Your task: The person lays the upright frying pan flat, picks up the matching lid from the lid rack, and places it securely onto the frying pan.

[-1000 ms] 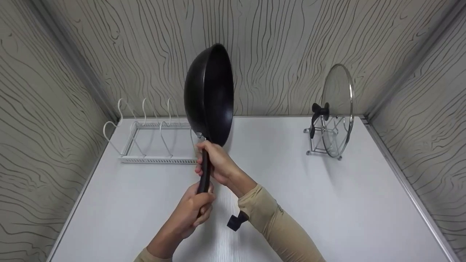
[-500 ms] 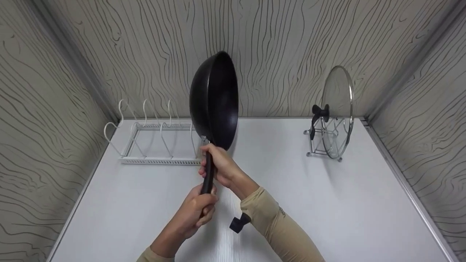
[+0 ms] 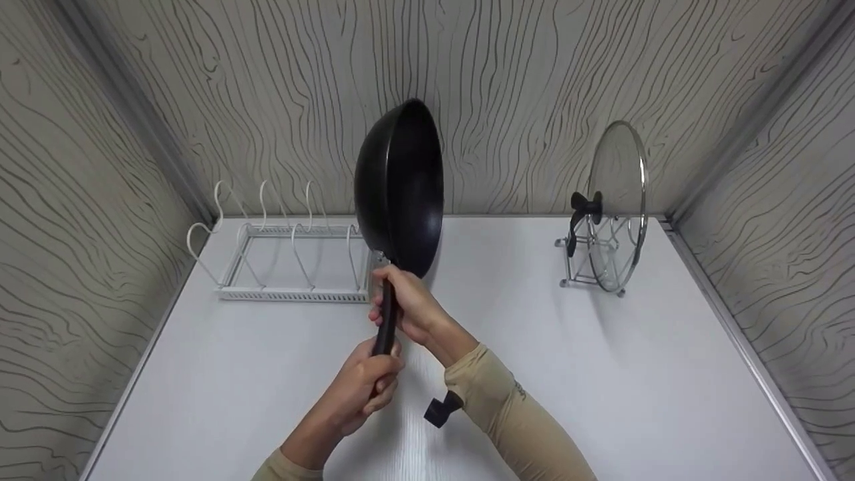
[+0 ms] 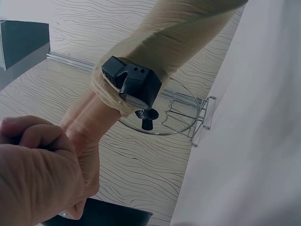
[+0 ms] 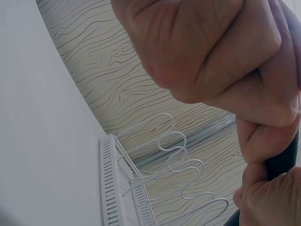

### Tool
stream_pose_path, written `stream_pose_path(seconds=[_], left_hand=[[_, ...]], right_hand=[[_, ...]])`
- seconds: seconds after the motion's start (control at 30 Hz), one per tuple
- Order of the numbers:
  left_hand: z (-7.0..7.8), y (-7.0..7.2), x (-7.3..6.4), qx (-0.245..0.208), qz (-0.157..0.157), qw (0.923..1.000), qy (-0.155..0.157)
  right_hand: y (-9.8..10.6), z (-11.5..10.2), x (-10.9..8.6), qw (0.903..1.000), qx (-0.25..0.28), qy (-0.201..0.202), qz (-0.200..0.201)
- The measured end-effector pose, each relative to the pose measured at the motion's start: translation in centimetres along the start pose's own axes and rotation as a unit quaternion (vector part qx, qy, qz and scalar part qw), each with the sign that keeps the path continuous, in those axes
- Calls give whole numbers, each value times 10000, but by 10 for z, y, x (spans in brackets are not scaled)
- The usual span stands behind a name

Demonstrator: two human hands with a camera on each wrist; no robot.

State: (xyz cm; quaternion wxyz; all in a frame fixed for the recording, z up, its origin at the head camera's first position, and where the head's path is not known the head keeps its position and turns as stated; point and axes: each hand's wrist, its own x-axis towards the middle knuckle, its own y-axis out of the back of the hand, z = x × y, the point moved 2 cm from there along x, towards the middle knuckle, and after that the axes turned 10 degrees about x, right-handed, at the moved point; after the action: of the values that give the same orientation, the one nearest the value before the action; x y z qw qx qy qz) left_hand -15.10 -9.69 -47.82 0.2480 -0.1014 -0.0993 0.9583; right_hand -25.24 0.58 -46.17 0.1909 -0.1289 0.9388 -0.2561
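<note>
A black wok (image 3: 415,194) is held up on its side in the head view, its hollow turned to the right. My left hand (image 3: 367,381) grips the lower end of its black handle (image 3: 387,327). Farther up, close below the bowl, my right hand (image 3: 409,302) grips the same handle, its arm crossing in from the right. The left wrist view has the left hand (image 4: 37,174) large at the left, with part of the wok (image 4: 113,214) at the bottom. In the right wrist view, curled fingers cover most of the handle (image 5: 282,160).
A white wire rack (image 3: 294,295) stands at the left on the white table (image 3: 568,401), right beside the wok. At the right, a glass lid (image 3: 618,207) with a black knob stands upright in a small metal stand (image 3: 580,277). Wood-patterned walls (image 3: 507,100) enclose the table.
Both hands have moved the wok slightly right and down in the head view, keeping their grip on the handle. The rack and lid stay where they were.
</note>
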Motion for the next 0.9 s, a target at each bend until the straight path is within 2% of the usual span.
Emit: stream_pose_path(seconds=[0.2,0.9], left_hand=[[-4,-1,4,-119,-72,9999,94],[-13,-2,11,-299,-307,9991,36]], right_hand=[[7,2,1,9999,15,-49,106],[21,3,0,9998,101,83,144]])
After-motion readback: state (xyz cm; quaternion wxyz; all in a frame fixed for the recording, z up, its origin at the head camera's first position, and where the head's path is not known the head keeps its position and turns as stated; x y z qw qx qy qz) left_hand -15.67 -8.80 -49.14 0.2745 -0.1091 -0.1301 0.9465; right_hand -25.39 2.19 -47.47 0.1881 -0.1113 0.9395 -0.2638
